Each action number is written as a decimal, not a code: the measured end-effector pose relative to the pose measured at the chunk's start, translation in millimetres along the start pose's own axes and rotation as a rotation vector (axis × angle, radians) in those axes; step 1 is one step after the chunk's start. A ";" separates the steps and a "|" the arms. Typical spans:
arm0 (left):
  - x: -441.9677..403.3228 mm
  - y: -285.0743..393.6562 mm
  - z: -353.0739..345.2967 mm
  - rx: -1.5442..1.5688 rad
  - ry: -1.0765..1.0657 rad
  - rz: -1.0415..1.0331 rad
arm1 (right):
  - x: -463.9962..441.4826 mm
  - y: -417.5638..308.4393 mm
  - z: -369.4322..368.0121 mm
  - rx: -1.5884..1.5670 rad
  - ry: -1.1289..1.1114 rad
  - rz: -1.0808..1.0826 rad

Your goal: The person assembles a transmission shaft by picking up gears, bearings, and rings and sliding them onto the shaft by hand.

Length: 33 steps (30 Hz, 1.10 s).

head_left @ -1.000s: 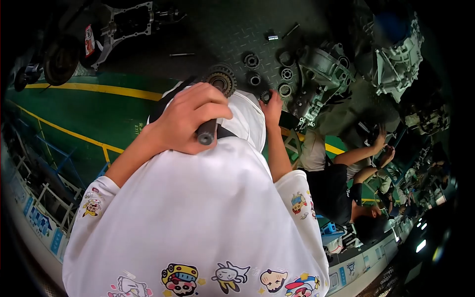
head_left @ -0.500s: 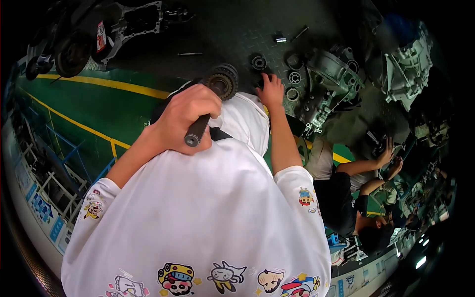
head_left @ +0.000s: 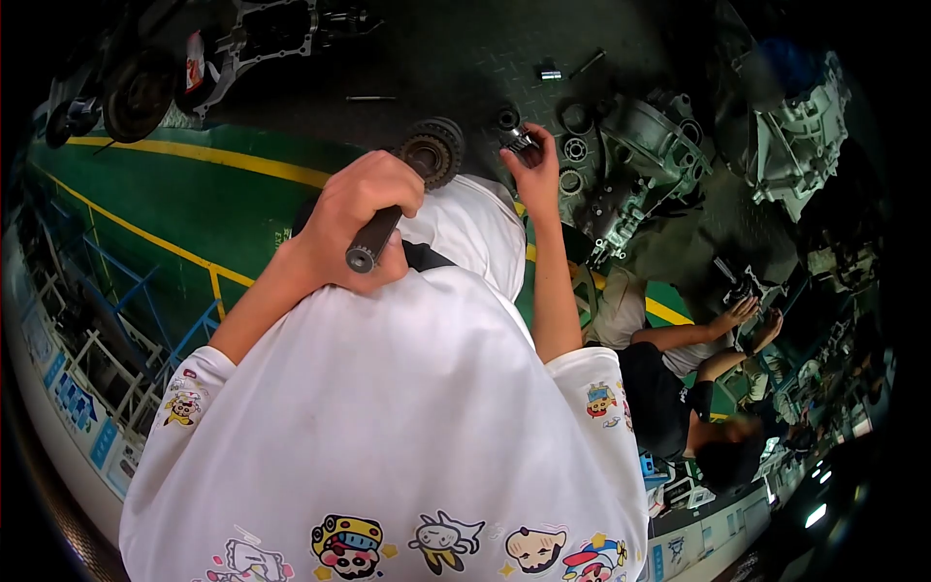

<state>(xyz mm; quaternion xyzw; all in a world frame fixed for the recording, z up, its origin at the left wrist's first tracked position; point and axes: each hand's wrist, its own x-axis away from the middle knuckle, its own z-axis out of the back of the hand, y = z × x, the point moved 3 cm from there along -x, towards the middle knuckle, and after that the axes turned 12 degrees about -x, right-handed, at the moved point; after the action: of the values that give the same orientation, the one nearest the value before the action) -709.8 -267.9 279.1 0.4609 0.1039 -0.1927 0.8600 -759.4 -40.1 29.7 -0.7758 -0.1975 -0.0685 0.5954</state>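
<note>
The left hand (head_left: pixel 373 189) was curled right around a dark shaft (head_left: pixel 373 241), whose near end pointed back toward the white shirt (head_left: pixel 388 407), while a cluster of toothed gears (head_left: pixel 448 153) sat on its far end, beyond the knuckles. The right hand (head_left: pixel 539 170), farther off and to the right, was partly closed, its thumb and fingers around a small gear (head_left: pixel 521 143); whether that gear was clear of the dark bench (head_left: pixel 446 63) could not be told. The main risk seemed to lie in the shaft: one hand alone held it, with the gears probably weighing down the far end, so a loosened grip might have let it tip or twist. If those gears were not fixed, which the view did not show, a downward tilt could have slid them off. The small gear, gripped near its edge, might have slipped and rolled into the other gear (head_left: pixel 507 116) just beyond it, or right toward the bearing (head_left: pixel 575 149) and the ring (head_left: pixel 570 182). Dropped on the near side, either part could have struck the green floor (head_left: pixel 194 209) and chipped its teeth.
</note>
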 end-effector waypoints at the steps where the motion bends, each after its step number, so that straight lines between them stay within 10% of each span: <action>1: 0.2 0.0 0.1 0.006 0.010 0.004 | -0.9 -4.4 -1.0 0.093 0.010 0.001; 8: 4.7 -1.1 0.9 0.003 0.002 -0.031 | -12.1 56.0 20.5 1.284 0.025 -0.052; 23: 13.0 7.1 7.0 -0.105 -0.100 -0.083 | -23.9 70.1 18.4 1.344 0.039 -0.194; 33: 9.0 -6.3 0.2 -0.073 0.086 -0.235 | 28.3 -20.2 -17.2 -0.340 0.255 -0.382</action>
<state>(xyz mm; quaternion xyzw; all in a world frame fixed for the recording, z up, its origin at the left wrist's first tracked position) -704.3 -273.3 271.2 0.4218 0.2009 -0.2684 0.8424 -739.2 -45.7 62.3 -0.7983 -0.2492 -0.3086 0.4532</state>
